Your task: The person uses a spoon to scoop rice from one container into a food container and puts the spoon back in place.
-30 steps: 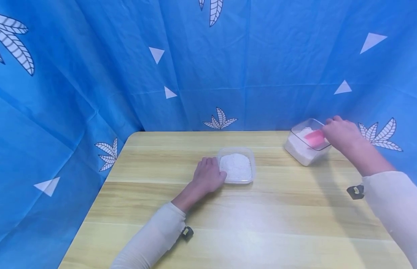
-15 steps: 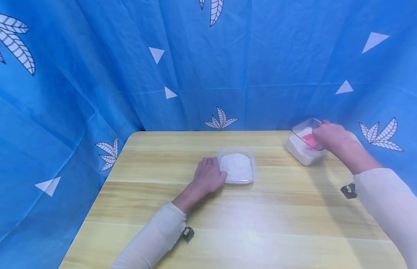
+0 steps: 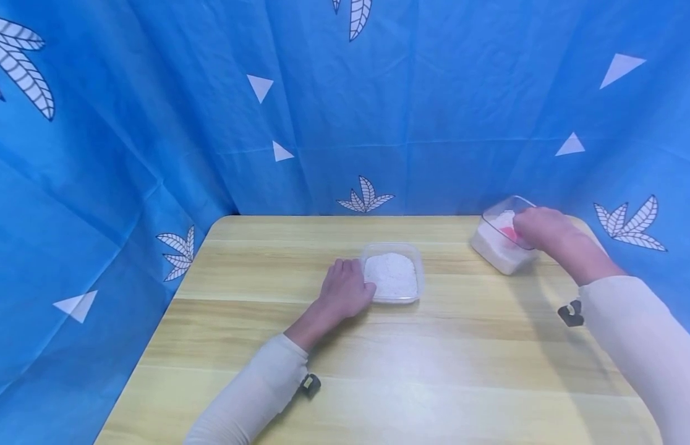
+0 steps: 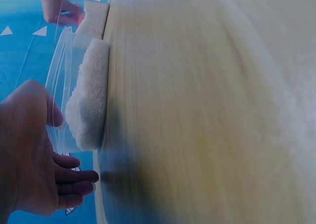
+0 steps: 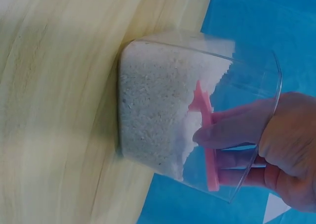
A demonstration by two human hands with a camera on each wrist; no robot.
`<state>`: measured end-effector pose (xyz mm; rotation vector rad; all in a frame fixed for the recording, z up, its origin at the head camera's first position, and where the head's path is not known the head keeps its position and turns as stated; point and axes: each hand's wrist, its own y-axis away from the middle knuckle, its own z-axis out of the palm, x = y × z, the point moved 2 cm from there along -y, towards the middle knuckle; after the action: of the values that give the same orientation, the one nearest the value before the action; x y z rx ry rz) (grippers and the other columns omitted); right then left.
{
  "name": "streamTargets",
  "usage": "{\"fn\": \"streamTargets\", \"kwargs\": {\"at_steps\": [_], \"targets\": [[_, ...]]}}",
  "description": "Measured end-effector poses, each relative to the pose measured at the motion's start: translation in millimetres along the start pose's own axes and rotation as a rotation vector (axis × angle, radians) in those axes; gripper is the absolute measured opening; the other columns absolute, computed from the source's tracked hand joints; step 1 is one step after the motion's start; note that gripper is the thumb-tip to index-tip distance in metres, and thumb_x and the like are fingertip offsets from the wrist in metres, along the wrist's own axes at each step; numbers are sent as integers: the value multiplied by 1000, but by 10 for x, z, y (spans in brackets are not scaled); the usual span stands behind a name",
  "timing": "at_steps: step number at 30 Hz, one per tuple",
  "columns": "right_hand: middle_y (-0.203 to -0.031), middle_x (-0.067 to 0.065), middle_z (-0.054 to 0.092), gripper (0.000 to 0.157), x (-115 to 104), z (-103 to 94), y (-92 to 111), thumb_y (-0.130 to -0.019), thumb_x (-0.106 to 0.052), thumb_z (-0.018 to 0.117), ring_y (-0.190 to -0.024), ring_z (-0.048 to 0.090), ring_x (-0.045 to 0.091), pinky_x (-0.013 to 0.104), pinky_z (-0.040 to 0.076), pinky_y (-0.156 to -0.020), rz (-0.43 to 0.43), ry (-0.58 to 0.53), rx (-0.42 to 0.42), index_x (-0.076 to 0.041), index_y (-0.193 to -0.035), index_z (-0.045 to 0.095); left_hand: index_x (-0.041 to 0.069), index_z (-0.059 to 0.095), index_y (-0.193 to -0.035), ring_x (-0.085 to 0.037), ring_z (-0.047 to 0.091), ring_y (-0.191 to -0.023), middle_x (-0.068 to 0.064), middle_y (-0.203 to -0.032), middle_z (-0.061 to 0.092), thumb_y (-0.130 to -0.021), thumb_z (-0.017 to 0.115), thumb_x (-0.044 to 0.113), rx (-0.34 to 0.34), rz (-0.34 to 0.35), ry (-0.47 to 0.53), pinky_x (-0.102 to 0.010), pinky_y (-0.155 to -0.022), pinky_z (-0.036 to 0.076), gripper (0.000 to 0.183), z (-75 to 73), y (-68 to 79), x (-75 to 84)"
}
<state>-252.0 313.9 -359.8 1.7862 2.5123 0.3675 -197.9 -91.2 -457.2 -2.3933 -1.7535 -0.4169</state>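
At the left side of a shallow clear plastic container (image 3: pixel 394 300) is my left hand (image 3: pixel 345 289). Its thumb (image 4: pixel 55 116) overlaps the container's rim, while the other fingers (image 4: pixel 74 188) extend low beside the container's corner. White rice (image 3: pixel 391 275) is heaped inside. At the back right, my right hand (image 3: pixel 545 227) reaches into a taller clear square container (image 5: pixel 252 68) of rice (image 5: pixel 153 100). It grips a pink scoop (image 5: pixel 211 155), whose front end lies in the rice. In the head view, the hand covers most of the scoop.
Both containers stand on a light wooden table (image 3: pixel 256 259). A blue patterned curtain (image 3: pixel 462 111) hangs close behind the table's back edge and along its left side. Small dark devices (image 3: pixel 310 385) are worn at both wrists.
My right hand has moved left and further down into the taller container, and less of the pink scoop shows in the head view. The left hand and shallow container have stayed in place.
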Motion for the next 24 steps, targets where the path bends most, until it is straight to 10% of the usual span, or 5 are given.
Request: {"fn": "streamTargets", "kwargs": {"at_steps": [24], "targets": [[-65,3,53,16,44,15,38,-79,-3,56,-61,46,22,33,38,-53,11,63,70,-15,-69,56,2,50,-111,-23,41,-91,-7,-98,49,-86,43,39,6,-5,5,-34,-85,37,45,-5,25,14]]}}
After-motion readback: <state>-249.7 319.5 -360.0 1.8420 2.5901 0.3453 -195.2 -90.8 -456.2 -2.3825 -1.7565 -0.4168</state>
